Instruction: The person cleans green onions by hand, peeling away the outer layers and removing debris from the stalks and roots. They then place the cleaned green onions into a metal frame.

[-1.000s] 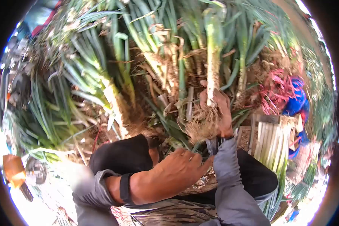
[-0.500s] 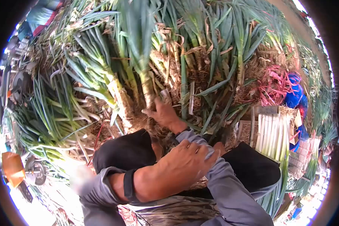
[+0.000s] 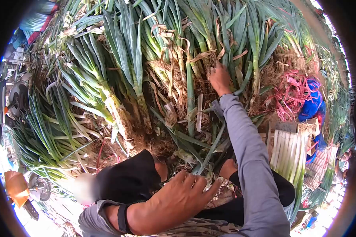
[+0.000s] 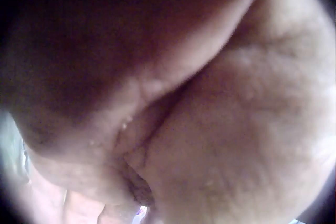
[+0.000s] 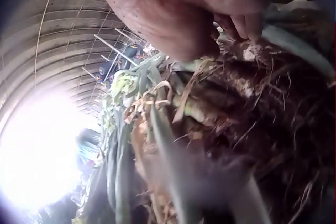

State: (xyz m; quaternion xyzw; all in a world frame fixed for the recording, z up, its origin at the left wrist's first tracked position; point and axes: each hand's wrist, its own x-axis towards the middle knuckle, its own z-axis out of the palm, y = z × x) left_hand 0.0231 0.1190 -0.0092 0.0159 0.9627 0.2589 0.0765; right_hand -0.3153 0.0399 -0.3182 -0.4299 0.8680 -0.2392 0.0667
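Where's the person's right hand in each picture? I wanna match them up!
Head: the right hand is above and right of the middle, at the plants' roots.
Left wrist: I can't see it there; the left hand fills most of the picture.
Right wrist: it's big, across the top.
Shared landmark: green leaves, in the head and right wrist views.

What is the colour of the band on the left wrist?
The band is black; the head view shows it best.
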